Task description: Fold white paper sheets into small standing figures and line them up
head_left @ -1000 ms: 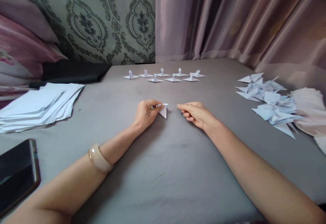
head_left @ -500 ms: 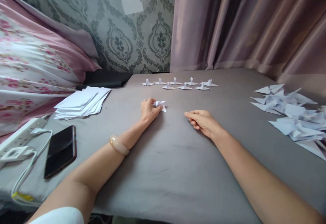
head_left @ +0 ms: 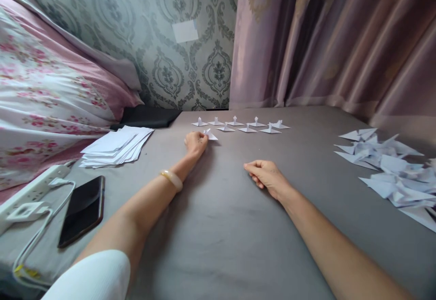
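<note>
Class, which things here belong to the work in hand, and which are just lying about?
Work in hand:
folded paper in the left hand
rows of folded papers
heaped folded papers
flat paper stack, probably

Lying about:
phone
power strip
black item

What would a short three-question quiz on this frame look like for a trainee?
1. Multiple choice. What does the left hand hold?
(a) a charging cable
(b) a folded paper figure
(c) a flat stack of sheets

2. True or false: the bangle is worn on the same arm as the hand holding the figure.

3. Short answer. Which device lies beside the power strip?

Key: 1. b; 2. true; 3. the smartphone.
</note>
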Available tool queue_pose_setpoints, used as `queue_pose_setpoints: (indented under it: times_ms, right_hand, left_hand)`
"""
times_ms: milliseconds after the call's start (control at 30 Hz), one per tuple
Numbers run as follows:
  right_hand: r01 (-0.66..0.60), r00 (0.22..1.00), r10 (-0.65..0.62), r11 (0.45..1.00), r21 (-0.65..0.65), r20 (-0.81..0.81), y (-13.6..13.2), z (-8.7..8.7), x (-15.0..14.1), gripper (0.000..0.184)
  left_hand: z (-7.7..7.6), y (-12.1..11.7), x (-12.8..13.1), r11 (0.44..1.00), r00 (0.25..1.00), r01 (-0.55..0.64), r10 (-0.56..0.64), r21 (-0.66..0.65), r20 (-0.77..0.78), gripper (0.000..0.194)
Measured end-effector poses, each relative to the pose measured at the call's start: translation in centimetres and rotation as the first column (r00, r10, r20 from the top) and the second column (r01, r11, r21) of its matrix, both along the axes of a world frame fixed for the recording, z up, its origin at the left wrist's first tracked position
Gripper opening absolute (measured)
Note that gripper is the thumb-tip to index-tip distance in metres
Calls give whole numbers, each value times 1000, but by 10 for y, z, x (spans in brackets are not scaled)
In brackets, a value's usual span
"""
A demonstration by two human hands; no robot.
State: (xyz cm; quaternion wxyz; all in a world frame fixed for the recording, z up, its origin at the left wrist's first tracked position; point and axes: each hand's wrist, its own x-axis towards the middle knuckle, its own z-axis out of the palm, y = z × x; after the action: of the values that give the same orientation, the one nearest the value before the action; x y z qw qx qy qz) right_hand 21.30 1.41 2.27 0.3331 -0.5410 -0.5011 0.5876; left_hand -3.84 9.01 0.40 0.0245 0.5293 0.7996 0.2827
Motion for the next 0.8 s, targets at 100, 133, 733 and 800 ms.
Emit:
queue_pose_setpoints:
  times_ms: [100,133,733,800]
  right_hand:
    - [-6,1000,6,1000,18,20,0,0,-1,21]
    - [-9,1000,9,1000,25,27,0,0,-1,21]
    - [-44,991,36,997,56,132,2,-7,-3,19]
    - [-41,989,32,997,60,142,2,-7,-4,17]
  left_hand:
    - [2,23,-9,998,998,-66,66,-9,-17,30]
    - [2,29,-10,996,996,-84,83,-15,-22,30]
    - [-7,69,-13,989,990,-122,115,-86,-75,30]
    - [-7,70,-13,989,992,-117,112,-85,-66,30]
